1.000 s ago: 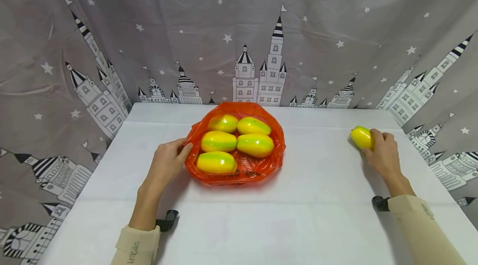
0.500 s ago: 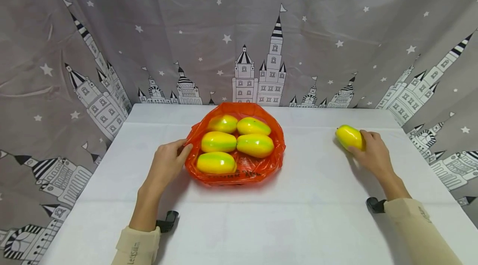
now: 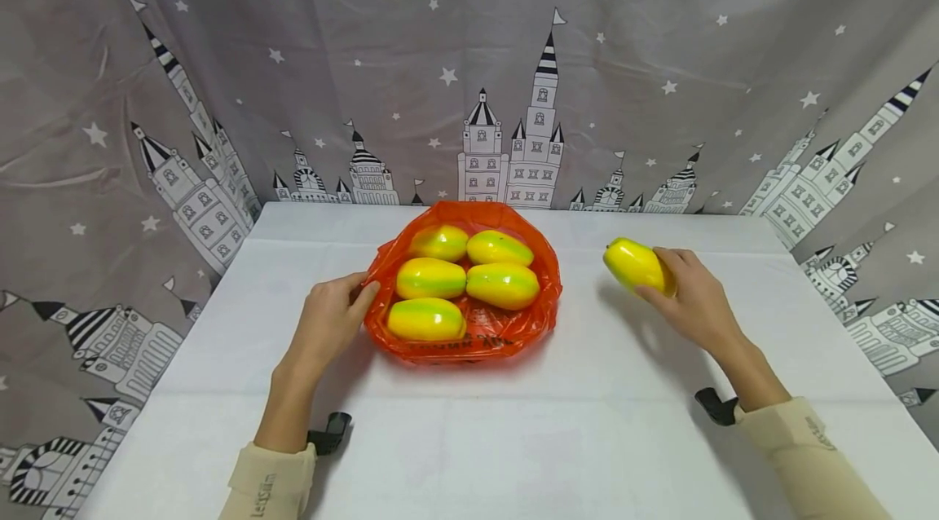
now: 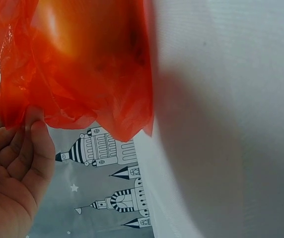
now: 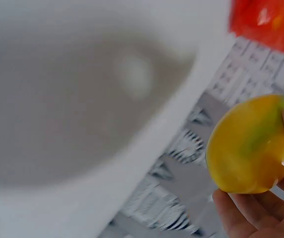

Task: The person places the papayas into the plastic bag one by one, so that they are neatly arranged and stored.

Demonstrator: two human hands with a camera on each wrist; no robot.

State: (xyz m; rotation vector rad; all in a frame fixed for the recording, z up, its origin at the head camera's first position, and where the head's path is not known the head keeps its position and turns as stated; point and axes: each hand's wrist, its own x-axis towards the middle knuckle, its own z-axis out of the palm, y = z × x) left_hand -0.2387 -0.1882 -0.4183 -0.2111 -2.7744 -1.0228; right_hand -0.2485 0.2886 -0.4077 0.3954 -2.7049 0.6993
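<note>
My right hand point(image 3: 697, 300) grips a glossy yellow-green oval fruit point(image 3: 637, 263), papaya-like with a small dark stem tip, and holds it above the table with a shadow below. In the right wrist view the thumb lies on one side of the fruit point(image 5: 251, 144) and the fingers curl under the other. On the left, my left hand point(image 3: 330, 320) pinches the side of a red plastic bag point(image 3: 543, 320) between thumb and fingers; in the left wrist view the bag's thin film point(image 4: 82, 94) is caught there. The bag's mouth is wide, with several similar fruits point(image 3: 502, 285) inside.
A white cloth covers the table point(image 3: 513, 447). Behind and along the sides hangs a grey curtain point(image 3: 367, 31) printed with castles and stars. Black straps with small camera mounts point(image 3: 715, 406) sit on both wrists.
My right hand has carried the fruit leftward from the table's right side toward the bag and raised it off the cloth. The left hand and the bag have stayed in place.
</note>
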